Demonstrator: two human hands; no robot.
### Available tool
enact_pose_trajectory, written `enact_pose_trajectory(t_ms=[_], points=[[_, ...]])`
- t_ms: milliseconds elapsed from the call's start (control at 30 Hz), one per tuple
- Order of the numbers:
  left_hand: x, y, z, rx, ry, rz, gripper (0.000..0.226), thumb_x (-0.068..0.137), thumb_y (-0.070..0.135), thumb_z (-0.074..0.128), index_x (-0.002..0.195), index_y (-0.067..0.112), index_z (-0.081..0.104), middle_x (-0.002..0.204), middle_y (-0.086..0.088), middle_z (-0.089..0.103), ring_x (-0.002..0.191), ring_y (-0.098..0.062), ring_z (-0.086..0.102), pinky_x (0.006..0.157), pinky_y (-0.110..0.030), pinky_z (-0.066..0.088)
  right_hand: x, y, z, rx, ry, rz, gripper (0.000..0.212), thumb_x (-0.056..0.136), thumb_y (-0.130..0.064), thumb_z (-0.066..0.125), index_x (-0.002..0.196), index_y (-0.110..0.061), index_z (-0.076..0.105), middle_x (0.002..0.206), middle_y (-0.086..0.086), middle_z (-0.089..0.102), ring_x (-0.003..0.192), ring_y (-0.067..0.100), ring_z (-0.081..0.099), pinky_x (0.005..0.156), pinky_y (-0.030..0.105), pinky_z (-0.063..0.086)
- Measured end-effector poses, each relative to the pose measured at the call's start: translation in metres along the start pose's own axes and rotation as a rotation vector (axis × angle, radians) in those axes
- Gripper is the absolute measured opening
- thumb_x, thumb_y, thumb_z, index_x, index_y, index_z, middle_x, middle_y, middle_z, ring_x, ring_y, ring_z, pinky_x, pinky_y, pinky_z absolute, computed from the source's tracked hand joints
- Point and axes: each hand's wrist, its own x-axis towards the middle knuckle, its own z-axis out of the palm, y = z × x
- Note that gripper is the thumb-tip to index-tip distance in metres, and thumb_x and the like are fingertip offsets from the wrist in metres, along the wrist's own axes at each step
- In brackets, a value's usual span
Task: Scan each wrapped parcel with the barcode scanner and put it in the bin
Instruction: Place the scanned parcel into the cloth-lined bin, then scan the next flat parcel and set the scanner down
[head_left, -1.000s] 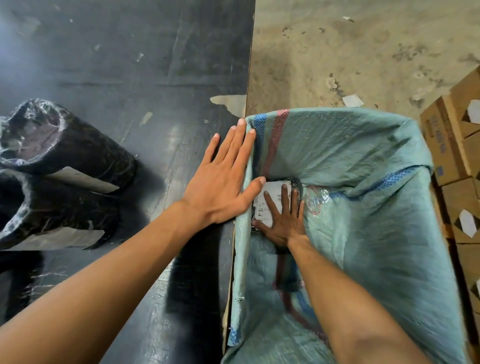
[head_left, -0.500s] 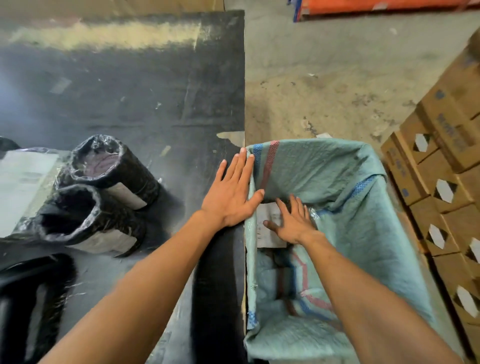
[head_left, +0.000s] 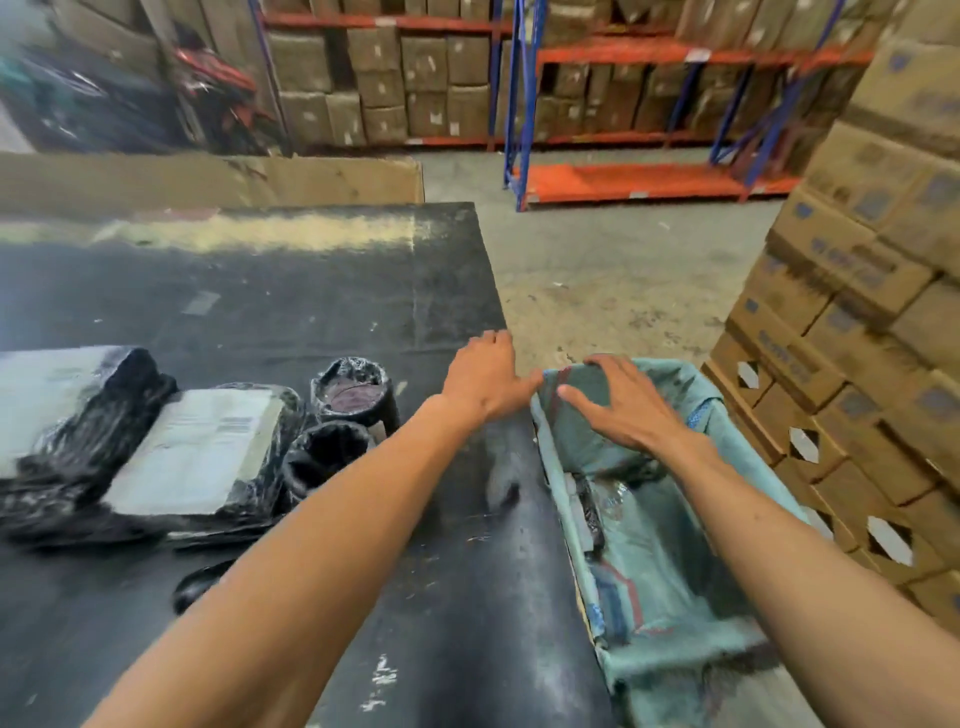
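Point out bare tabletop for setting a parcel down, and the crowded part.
Free: the far half of the black table, beyond the wrapped parcels, and the near strip between the left forearm and the sack-lined bin. Crowded: the left side, where parcels and rolls cluster.

The whole view is motion-blurred. At nine o'clock, a wrapped parcel (head_left: 36, 405) is cut off by the left edge, its label unreadable. The right forearm (head_left: 810, 561) hides part of the bin (head_left: 670, 582). A dark object (head_left: 195, 587) at seven o'clock is half hidden under the left forearm (head_left: 311, 561); its identity is unclear.
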Motion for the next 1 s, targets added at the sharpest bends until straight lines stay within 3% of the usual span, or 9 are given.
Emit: enact_pose_trajectory(t_ms=[200,300,433,567,633,733,833,933,1000], points=[[-0.034,-0.059,-0.107,-0.039,0.178,-0.025,0.059,0.094,0.045,0.057,0.134,0.002,0.051,0.137,-0.018,0.054,0.125,-0.035,0.052,0.101,-0.046,0.046,-0.013,-0.129,-0.014,0.009,0.104,-0.167,0.084,0.089,-0.079,0.052,0.149,-0.019,0.051,0.15,0.005,0.055,0.137,0.022,0.053,0.105,0.033,0.039],[-0.067,-0.12,-0.143,-0.029,0.199,-0.122,0.058,0.094,0.045,0.057,0.134,0.004,0.05,0.138,-0.016,0.054,0.125,-0.033,0.052,0.099,-0.046,0.046,-0.027,-0.201,0.0,0.043,0.092,-0.271,0.097,0.08,-0.089,0.045,0.149,-0.02,0.051,0.15,0.004,0.055,0.136,0.02,0.053,0.11,0.036,0.042],[-0.115,-0.195,-0.159,0.05,0.153,-0.278,0.061,0.095,0.046,0.059,0.136,0.002,0.049,0.139,-0.019,0.053,0.124,-0.036,0.052,0.098,-0.047,0.048,-0.047,-0.277,0.03,0.018,0.017,-0.386,0.096,0.081,-0.091,0.046,0.149,-0.024,0.049,0.142,-0.002,0.056,0.125,0.015,0.056,0.106,0.041,0.048],[-0.158,-0.242,-0.144,0.093,0.026,-0.425,0.076,0.093,0.056,0.061,0.141,0.0,0.042,0.141,-0.023,0.049,0.127,-0.038,0.051,0.098,-0.047,0.047,-0.075,-0.326,0.07,-0.096,-0.142,-0.485,0.091,0.085,-0.088,0.047,0.147,-0.022,0.049,0.116,-0.009,0.053,0.107,0.012,0.055,0.096,0.038,0.05],[-0.174,-0.252,-0.128,0.097,-0.056,-0.48,0.091,0.091,0.064,0.06,0.147,-0.003,0.035,0.145,-0.025,0.045,0.133,-0.038,0.045,0.104,-0.046,0.043,-0.094,-0.336,0.092,-0.168,-0.275,-0.468,0.091,0.083,-0.087,0.05,0.145,-0.019,0.052,0.112,-0.003,0.062,0.106,0.02,0.062,0.09,0.039,0.053],[-0.18,-0.254,-0.115,0.08,-0.059,-0.497,0.103,0.091,0.068,0.058,0.149,-0.009,0.022,0.15,-0.027,0.036,0.14,-0.038,0.036,0.109,-0.043,0.038,-0.124,-0.338,0.127,-0.313,-0.435,-0.373,0.1,0.082,-0.088,0.05,0.146,-0.012,0.05,0.124,0.014,0.068,0.11,0.035,0.066,0.088,0.044,0.056],[-0.176,-0.254,-0.122,0.042,-0.092,-0.507,0.121,0.088,0.069,0.061,0.154,-0.013,0.002,0.155,-0.032,0.029,0.143,-0.043,0.031,0.11,-0.047,0.037,-0.152,-0.332,0.158,-0.34,-0.541,-0.217,0.111,0.085,-0.086,0.052,0.161,-0.008,0.027,0.137,0.021,0.061,0.119,0.041,0.064,0.089,0.044,0.055],[-0.172,-0.254,-0.127,0.068,-0.16,-0.529,0.131,0.082,0.075,0.063,0.159,0.004,-0.015,0.155,-0.033,0.032,0.139,-0.047,0.037,0.107,-0.051,0.039,-0.17,-0.325,0.176,-0.188,-0.587,-0.086,0.109,0.09,-0.069,0.066,0.165,-0.015,0.008,0.138,0.024,0.059,0.115,0.04,0.066,0.094,0.044,0.057],[-0.17,-0.251,-0.127,0.06,-0.203,-0.577,0.134,0.077,0.078,0.066,0.16,0.017,-0.02,0.157,-0.038,0.02,0.141,-0.05,0.031,0.108,-0.054,0.037,-0.173,-0.32,0.183,0.006,-0.614,-0.02,0.105,0.092,-0.052,0.073,0.165,-0.021,0.004,0.13,0.018,0.062,0.099,0.032,0.069,0.08,0.037,0.058]])
